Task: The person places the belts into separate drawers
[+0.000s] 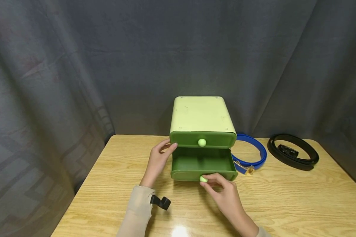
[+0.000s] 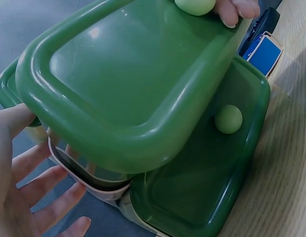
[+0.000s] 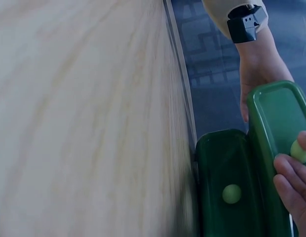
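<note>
A small drawer cabinet [image 1: 201,113] with a pale yellow-green top stands on the table. Its top drawer [image 1: 185,140] is closed, while the green drawer [image 1: 185,175] below it is pulled out, its visible inside bare. My right hand [image 1: 225,194] pinches that drawer's round light-green knob [image 1: 203,179] between thumb and fingers. Against the cabinet's left side rests my left hand [image 1: 158,158], thumb at the top drawer's front corner, other fingers fairly straight and spread. Under the pulled-out drawer, the left wrist view shows a closed lower drawer [image 2: 192,173] with its own knob [image 2: 228,118].
A coiled blue belt [image 1: 262,151] with a gold-coloured buckle lies right of the cabinet, partly behind it. Farther right is a coiled black belt [image 1: 296,164]. A grey curtain [image 1: 195,49] hangs behind the wooden table [image 1: 284,204].
</note>
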A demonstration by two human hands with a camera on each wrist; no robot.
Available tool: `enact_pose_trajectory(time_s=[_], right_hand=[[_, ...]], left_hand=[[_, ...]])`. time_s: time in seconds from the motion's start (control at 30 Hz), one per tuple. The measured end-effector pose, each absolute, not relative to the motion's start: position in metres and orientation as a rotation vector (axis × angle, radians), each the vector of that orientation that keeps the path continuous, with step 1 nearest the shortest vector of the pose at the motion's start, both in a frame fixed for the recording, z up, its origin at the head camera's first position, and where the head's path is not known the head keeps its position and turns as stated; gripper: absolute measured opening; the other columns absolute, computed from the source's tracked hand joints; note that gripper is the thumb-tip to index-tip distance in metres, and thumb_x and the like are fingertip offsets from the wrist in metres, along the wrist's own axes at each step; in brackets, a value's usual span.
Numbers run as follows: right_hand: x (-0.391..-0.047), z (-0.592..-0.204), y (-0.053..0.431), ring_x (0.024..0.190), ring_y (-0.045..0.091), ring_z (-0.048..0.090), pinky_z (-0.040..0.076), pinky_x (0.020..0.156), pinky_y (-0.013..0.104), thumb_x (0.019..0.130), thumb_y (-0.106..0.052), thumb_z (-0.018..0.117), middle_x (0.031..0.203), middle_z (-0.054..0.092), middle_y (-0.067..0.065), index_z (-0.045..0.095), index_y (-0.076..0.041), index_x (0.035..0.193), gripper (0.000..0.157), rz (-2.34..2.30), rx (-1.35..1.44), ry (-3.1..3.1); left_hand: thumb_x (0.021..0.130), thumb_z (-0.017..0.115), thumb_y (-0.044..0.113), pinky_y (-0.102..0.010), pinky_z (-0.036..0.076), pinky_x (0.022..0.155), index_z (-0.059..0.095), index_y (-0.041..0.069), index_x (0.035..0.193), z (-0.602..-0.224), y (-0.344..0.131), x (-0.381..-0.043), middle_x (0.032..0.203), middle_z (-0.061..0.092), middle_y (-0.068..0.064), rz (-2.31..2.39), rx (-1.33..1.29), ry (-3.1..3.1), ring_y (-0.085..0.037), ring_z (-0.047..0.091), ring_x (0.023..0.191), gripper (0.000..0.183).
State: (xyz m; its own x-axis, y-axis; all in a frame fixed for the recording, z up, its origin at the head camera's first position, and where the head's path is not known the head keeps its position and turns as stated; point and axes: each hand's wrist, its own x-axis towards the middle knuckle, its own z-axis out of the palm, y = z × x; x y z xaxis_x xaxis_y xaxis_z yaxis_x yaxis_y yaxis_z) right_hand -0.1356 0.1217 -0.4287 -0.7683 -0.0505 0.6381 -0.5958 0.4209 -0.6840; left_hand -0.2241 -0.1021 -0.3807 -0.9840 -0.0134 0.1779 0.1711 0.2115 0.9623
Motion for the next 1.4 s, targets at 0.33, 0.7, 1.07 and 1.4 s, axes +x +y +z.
enact_pose_trajectory(time_s=[0.33,0.7,1.07,1.4], right_hand=[[-0.129,-0.427,0.120,0.074,0.006,0.069,0.056,0.067,0.020,0.073,0.006,0.083,0.088,0.073,-0.008,0.073,-0.016,0.094,0.032,1.383,0.514,-2.173],[-0.116,-0.427,0.118,0.073,0.006,0.069,0.055,0.066,0.018,0.073,0.006,0.083,0.089,0.074,-0.005,0.073,-0.015,0.094,0.031,1.376,0.565,-2.156],[-0.107,-0.427,0.120,0.074,0.006,0.069,0.055,0.066,0.019,0.075,0.003,0.082,0.091,0.074,-0.005,0.074,-0.017,0.094,0.029,1.392,0.561,-2.179],[-0.096,-0.426,0.119,0.076,0.006,0.070,0.056,0.066,0.020,0.075,0.002,0.083,0.091,0.075,-0.007,0.074,-0.020,0.093,0.030,1.410,0.533,-2.196]], left_hand=[[0.096,0.067,0.023,-0.047,0.049,0.094,0.060,0.000,0.135,-0.352,-0.098,-0.205,0.135,0.058,-0.018,-1.863,-0.137,-2.360,-0.033,0.057,0.119,0.045],[0.096,0.067,0.022,-0.049,0.048,0.095,0.060,0.000,0.135,-0.366,-0.100,-0.216,0.136,0.058,-0.018,-1.856,-0.142,-2.354,-0.034,0.056,0.120,0.045],[0.093,0.070,0.037,-0.049,0.046,0.097,0.062,0.009,0.135,-0.394,-0.105,-0.233,0.138,0.058,-0.010,-1.853,-0.176,-2.319,-0.028,0.057,0.121,0.051],[0.094,0.069,0.039,-0.050,0.046,0.098,0.062,0.011,0.135,-0.392,-0.105,-0.231,0.138,0.057,-0.010,-1.864,-0.176,-2.326,-0.028,0.056,0.122,0.051]])
